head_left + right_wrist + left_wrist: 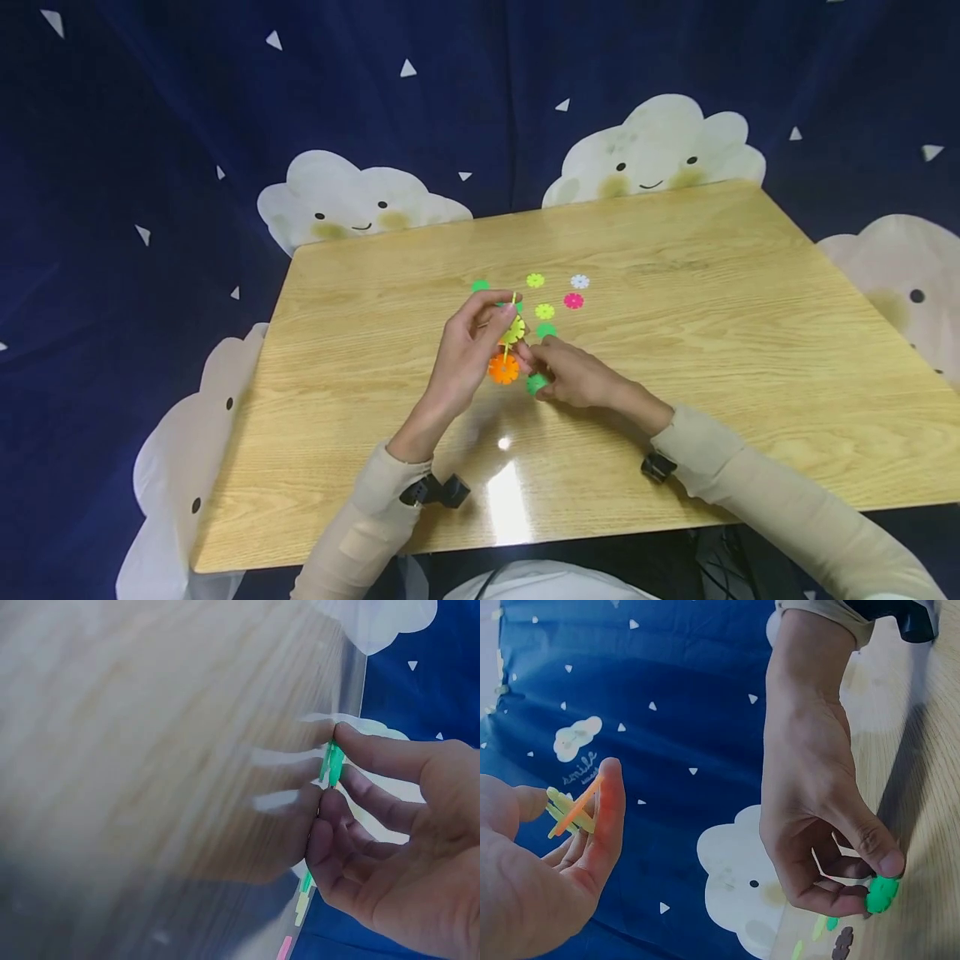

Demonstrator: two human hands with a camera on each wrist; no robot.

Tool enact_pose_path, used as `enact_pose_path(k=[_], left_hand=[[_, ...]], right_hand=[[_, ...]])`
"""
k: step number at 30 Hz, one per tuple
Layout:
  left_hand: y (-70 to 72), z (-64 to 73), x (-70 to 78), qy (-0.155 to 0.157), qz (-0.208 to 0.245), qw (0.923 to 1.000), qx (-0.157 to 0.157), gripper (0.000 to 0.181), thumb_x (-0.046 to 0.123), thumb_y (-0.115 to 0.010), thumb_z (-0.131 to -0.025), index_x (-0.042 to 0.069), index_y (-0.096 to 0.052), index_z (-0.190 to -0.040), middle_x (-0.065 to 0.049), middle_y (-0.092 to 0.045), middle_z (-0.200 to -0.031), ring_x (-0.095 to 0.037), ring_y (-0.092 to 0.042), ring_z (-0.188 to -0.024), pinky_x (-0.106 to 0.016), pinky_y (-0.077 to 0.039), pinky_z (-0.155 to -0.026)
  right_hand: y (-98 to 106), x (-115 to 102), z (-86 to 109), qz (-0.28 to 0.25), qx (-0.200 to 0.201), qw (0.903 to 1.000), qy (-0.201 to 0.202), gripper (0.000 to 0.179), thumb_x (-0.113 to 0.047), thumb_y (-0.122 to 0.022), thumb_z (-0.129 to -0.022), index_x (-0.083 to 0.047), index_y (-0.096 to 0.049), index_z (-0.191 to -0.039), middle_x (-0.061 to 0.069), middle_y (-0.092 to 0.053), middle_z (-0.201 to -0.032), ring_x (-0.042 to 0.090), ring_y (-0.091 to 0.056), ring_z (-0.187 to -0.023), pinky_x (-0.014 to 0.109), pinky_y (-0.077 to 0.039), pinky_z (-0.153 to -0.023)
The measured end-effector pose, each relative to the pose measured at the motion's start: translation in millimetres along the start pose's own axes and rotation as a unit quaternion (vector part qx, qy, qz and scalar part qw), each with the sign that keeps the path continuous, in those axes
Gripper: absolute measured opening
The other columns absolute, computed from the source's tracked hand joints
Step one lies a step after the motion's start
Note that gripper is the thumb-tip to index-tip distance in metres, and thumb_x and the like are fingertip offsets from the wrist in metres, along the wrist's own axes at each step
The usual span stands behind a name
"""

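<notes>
My left hand [463,354] pinches a small cluster of notched plastic discs above the table. The cluster has yellow discs [514,332] and an orange disc [503,369], joined at angles. In the left wrist view, thumb and fingers hold its yellow part, and the orange disc [579,807] slants across it. To the right and lower, my right hand [581,377] pinches a green notched disc [536,384] by its edge. The right wrist view has this green disc [336,763] upright between thumb and fingers, right at the tabletop.
Several loose discs lie beyond my hands: green [547,331], yellow [544,311], pink [573,301] and white [580,282]. They rest on a glossy wooden table [712,333]. A dark blue curtain [480,92] with clouds surrounds the table.
</notes>
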State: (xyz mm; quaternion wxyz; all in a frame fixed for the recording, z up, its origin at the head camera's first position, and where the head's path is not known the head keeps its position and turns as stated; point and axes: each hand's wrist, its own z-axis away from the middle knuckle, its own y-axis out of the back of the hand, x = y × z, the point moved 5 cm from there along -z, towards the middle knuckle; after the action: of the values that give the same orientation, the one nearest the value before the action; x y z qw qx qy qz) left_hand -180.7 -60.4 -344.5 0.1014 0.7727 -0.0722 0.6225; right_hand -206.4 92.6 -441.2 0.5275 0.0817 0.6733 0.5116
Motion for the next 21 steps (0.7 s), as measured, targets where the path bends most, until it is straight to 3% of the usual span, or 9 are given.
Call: enact_pose_path(k=[5, 8, 11, 14, 18, 21], left_hand=[[-1.5, 0.4, 2.1, -0.011, 0.014, 0.9998, -0.01, 0.034, 0.026, -0.052, -0.102, 0.007, -0.054, -0.13, -0.018, -0.066, -0.107, -0.031, -0.063, -0.1, -0.029, -0.052, -0.074], [-2.4, 0.4, 3.1, -0.016, 0.03, 0.9992, -0.018, 0.034, 0.024, -0.05, -0.103, 0.005, -0.053, -0.131, -0.022, -0.066, -0.106, -0.04, -0.065, -0.093, -0.023, -0.053, -0.06], [-3.2, 0.2, 2.4, -0.016, 0.033, 0.9991, -0.022, 0.033, 0.024, -0.05, -0.103, 0.006, -0.052, -0.131, -0.02, -0.067, -0.105, -0.038, -0.067, -0.088, -0.022, -0.05, -0.048], [-5.7, 0.2, 2.2, -0.018, 0.046, 0.9982, -0.033, 0.034, 0.026, -0.049, -0.103, 0.007, -0.052, -0.131, -0.02, -0.067, -0.1, -0.031, -0.068, -0.075, -0.03, -0.053, -0.043], [-10.6, 0.5, 2.8, -0.02, 0.078, 0.9954, -0.052, 0.037, 0.028, -0.05, -0.103, 0.005, -0.05, -0.131, -0.022, -0.065, -0.097, -0.029, -0.066, -0.057, -0.046, -0.052, -0.041], [-12.2, 1.4, 3.3, -0.018, 0.084, 0.9948, -0.054, 0.037, 0.029, -0.051, -0.102, 0.005, -0.05, -0.131, -0.02, -0.065, -0.095, -0.03, -0.065, -0.055, -0.047, -0.051, -0.039]], right_hand=[[-1, 0, -0.3, 0.002, 0.001, 0.9999, 0.011, 0.034, -0.01, -0.08, -0.08, -0.012, -0.058, -0.106, 0.005, -0.054, -0.087, 0.019, -0.044, -0.086, 0.03, -0.043, -0.068], [-1, 0, 0.3, -0.017, -0.006, 0.9994, 0.029, 0.037, -0.007, -0.079, -0.081, -0.012, -0.057, -0.109, 0.007, -0.054, -0.084, 0.018, -0.046, -0.081, 0.029, -0.043, -0.067], [-1, 0, 1.9, -0.041, -0.023, 0.9976, 0.052, 0.051, -0.003, -0.078, -0.081, -0.015, -0.055, -0.125, 0.008, -0.055, -0.084, 0.016, -0.047, -0.074, 0.027, -0.043, -0.065], [0, 0, 3.8, -0.058, -0.038, 0.9951, 0.07, 0.061, -0.002, -0.075, -0.082, -0.021, -0.051, -0.135, 0.007, -0.058, -0.084, 0.014, -0.048, -0.07, 0.025, -0.043, -0.064], [3, 0, 5.9, -0.075, -0.05, 0.9926, 0.081, 0.044, -0.002, -0.073, -0.085, -0.019, -0.059, -0.123, 0.004, -0.06, -0.084, 0.015, -0.05, -0.071, 0.025, -0.044, -0.065], [6, -1, 6.6, -0.094, -0.06, 0.99, 0.086, 0.035, -0.002, -0.072, -0.085, -0.015, -0.063, -0.116, 0.003, -0.062, -0.086, 0.016, -0.053, -0.074, 0.026, -0.048, -0.066]])
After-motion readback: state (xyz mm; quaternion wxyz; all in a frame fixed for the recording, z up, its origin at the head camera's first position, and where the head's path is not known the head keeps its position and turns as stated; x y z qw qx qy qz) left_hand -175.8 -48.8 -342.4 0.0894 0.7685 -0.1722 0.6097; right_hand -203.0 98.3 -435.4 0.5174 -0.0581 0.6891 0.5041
